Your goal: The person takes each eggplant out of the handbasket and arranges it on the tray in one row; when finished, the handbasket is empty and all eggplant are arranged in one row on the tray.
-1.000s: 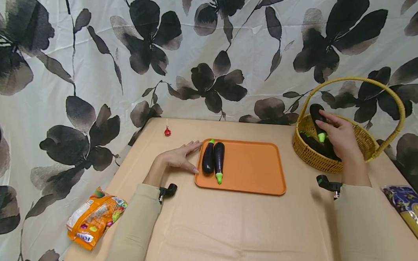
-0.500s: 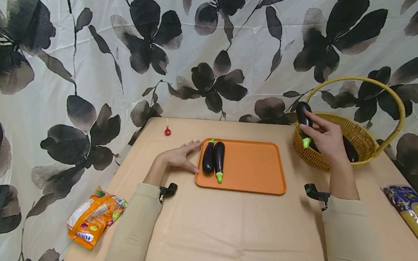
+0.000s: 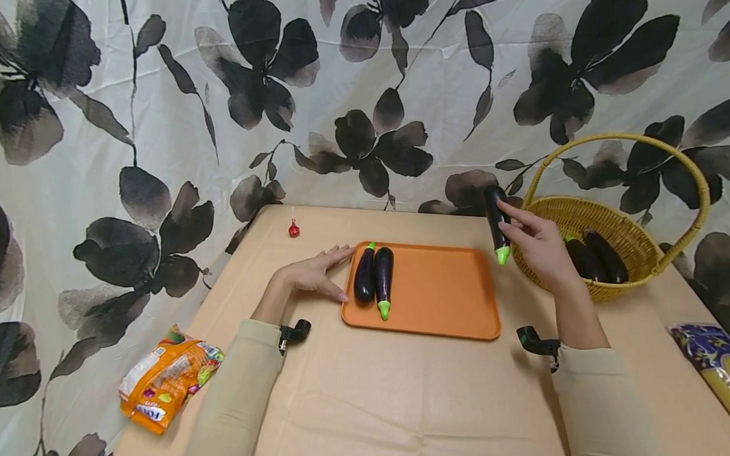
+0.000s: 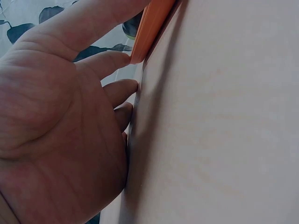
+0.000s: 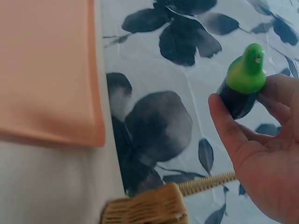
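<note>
An orange tray (image 3: 436,294) lies on the table with two dark eggplants, one (image 3: 364,276) beside another (image 3: 383,280), at its left end. My left hand (image 3: 308,274) rests at the tray's left edge, fingers spread and touching it; in the left wrist view the hand (image 4: 65,112) has its fingers at the tray's rim (image 4: 152,32). My right hand (image 3: 540,247) pinches an eggplant (image 3: 497,218), green end down, in the air between tray and basket. The right wrist view shows that eggplant's green cap (image 5: 247,74) beside the thumb of the hand (image 5: 275,144).
A wicker basket (image 3: 633,239) with a tall handle stands at the back right, holding eggplants (image 3: 605,256). An orange bag (image 3: 168,381) lies at the left, a blue-and-yellow packet (image 3: 717,367) at the right edge. A small red object (image 3: 293,230) sits at the back left.
My right hand has lifted an eggplant out of the basket and carried it left toward the tray. The basket's other eggplants have come into view. My left hand has stayed still.
</note>
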### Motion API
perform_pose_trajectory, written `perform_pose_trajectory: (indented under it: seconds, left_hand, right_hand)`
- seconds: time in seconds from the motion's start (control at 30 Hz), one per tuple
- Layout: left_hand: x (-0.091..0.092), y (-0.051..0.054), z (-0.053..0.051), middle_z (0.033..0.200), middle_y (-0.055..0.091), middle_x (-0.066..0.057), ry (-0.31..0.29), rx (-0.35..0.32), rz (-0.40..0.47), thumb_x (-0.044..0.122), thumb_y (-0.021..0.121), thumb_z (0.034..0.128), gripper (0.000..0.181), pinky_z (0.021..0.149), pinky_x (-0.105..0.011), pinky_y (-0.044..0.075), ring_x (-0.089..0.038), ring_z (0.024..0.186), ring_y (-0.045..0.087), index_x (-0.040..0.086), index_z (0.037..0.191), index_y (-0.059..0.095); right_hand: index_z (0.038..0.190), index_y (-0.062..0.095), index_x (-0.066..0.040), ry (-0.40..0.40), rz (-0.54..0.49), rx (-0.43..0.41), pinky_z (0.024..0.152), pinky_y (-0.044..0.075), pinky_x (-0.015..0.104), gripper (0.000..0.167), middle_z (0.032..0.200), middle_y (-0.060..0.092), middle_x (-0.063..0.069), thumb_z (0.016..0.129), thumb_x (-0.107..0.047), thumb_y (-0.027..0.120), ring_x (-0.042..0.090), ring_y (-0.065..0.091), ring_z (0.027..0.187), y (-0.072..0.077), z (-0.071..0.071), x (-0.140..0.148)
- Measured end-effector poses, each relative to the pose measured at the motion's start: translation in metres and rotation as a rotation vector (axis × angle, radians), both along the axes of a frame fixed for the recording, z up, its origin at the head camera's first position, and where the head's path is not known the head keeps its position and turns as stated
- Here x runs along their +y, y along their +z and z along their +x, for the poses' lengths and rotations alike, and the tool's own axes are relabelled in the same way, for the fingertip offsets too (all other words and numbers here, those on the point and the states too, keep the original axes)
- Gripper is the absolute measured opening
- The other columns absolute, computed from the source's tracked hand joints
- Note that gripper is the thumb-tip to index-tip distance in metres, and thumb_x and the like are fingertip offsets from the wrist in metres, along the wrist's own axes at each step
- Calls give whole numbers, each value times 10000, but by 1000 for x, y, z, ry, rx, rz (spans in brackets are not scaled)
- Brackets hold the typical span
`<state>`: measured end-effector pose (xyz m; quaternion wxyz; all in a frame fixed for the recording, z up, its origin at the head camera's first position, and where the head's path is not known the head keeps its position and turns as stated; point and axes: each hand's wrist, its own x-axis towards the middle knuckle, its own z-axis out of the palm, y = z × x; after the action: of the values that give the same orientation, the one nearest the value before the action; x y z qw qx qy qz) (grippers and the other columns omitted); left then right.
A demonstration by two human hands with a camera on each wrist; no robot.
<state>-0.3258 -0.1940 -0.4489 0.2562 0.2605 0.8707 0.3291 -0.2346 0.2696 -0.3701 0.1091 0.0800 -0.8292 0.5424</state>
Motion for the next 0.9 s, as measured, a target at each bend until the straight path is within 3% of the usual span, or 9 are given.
perform_pose_trajectory:
  seconds: [0.07,0.17,0.23,0.3,0.4,0.47,0.63,0.77,0.9]
  left_hand:
    - [0,0,0,1770,26,66,0,3,0,473,955,701,1243,1290,-613,-55,-294,1629,-117,352,1674,192]
    - [1,1,0,1771,26,56,3,2,-1,469,954,704,1242,1291,-612,-52,-298,1629,-114,355,1674,188]
    - [1,0,0,1771,26,58,6,0,0,468,955,703,1244,1293,-607,-49,-294,1630,-112,358,1674,186]
    - [1,0,0,1769,26,69,10,-2,-3,472,955,701,1247,1296,-600,-46,-289,1630,-112,361,1674,184]
    - [1,0,0,1769,26,67,9,-1,-3,468,954,705,1244,1297,-596,-48,-288,1629,-114,351,1676,184]
    - [1,0,0,1770,26,59,5,0,0,463,954,708,1244,1297,-593,-51,-286,1629,-114,342,1677,184]
    - [1,0,0,1771,30,57,3,0,-2,465,953,708,1246,1297,-595,-52,-281,1630,-114,336,1678,182]
    - [0,0,0,1770,33,71,9,1,-8,477,953,702,1246,1294,-607,-48,-294,1630,-112,345,1676,186]
    - [0,0,0,1768,36,83,13,1,-10,483,953,697,1246,1294,-607,-47,-297,1631,-108,351,1674,191]
  right_hand:
    - [1552,507,-153,38,-12,9,678,468,111,504,1042,610,20,1064,-221,613,37,557,822,-2,-1,-5]
    - [1555,498,-136,87,-45,-11,844,517,71,512,1347,612,161,1060,-186,616,2,646,997,-6,-3,-13]
    - [1558,495,-140,111,-55,-30,908,519,84,514,1519,515,183,1060,-176,615,67,653,1135,-8,-4,-19]
    - [1564,487,-142,128,-43,-46,916,509,83,517,1577,462,206,1063,-175,611,187,631,1239,-10,-6,-25]
    - [1568,480,-138,153,-15,-61,917,493,81,523,1620,419,192,1063,-176,610,361,548,1346,-14,-8,-33]
    - [1573,473,-144,168,-4,-81,900,491,93,529,1642,390,183,1064,-183,610,403,512,1354,-18,-9,-38]
    - [1563,500,-191,190,29,-132,885,486,190,538,1625,421,128,1047,-216,646,334,508,1287,-25,-11,-51]
    - [1538,536,-175,214,65,-116,1018,485,341,533,1600,456,114,1024,-189,679,362,505,1337,-30,-13,-60]
    - [1519,559,-162,225,101,-101,1053,459,458,527,1571,480,127,1011,-174,697,383,524,1325,-35,-13,-70]
